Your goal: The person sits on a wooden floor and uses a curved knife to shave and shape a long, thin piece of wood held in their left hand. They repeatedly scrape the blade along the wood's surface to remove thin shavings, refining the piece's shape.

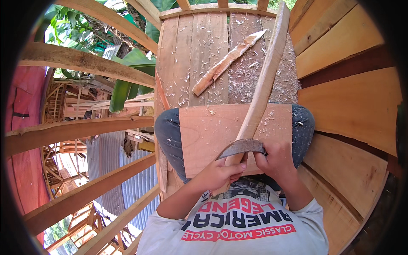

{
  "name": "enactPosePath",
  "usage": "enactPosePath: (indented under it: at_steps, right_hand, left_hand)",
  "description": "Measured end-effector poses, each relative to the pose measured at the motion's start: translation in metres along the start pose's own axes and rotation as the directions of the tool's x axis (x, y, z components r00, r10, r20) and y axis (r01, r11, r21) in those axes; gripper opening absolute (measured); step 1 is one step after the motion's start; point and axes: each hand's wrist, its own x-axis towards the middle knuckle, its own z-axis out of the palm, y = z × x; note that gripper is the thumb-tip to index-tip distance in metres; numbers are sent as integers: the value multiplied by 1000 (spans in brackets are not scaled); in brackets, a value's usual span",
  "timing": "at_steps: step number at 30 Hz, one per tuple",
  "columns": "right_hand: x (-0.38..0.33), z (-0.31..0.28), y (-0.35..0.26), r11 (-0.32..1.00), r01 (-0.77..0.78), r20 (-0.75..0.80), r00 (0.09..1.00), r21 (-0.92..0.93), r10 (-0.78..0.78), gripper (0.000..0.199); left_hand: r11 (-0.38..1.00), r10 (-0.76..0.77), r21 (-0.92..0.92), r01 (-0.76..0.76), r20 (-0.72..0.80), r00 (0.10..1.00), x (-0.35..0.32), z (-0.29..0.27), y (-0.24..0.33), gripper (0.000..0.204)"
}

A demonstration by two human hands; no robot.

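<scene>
A long, pale wooden strip (262, 89) slants from the far edge of the floor down to my chest. Near its close end, my left hand (220, 172) is closed around it. My right hand (275, 158) grips the handle of a curved knife (242, 147), and the handle is mostly hidden by the fingers. The dark, sickle-like blade lies across the strip, its tip pointing left just above my left hand. Under the strip, a flat wooden board (208, 131) rests over my legs, with a few shavings on it.
Beyond the board, a rough piece of wood with a pointed end (229, 62) lies on the plank floor (176, 55) among many curled shavings. Wide planks (344, 102) wall the right side. Spaced wooden rails (80, 129) line the left, with corrugated sheets (106, 170) and leaves (136, 61) outside.
</scene>
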Motion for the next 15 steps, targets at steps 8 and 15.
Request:
enactPosePath:
  at_steps: [8, 15]
  right_hand:
    - [26, -13, 5, 975, -30, -91, 996, -222, 10, 9]
    - [36, -17, 18, 960, -58, -188, 982, -274, 6, 9]
  left_hand:
    - [948, 181, 296, -120, -190, 965, -5, 20, -2, 29]
    - [965, 157, 226, -130, -103, 982, -8, 22, 1, 26]
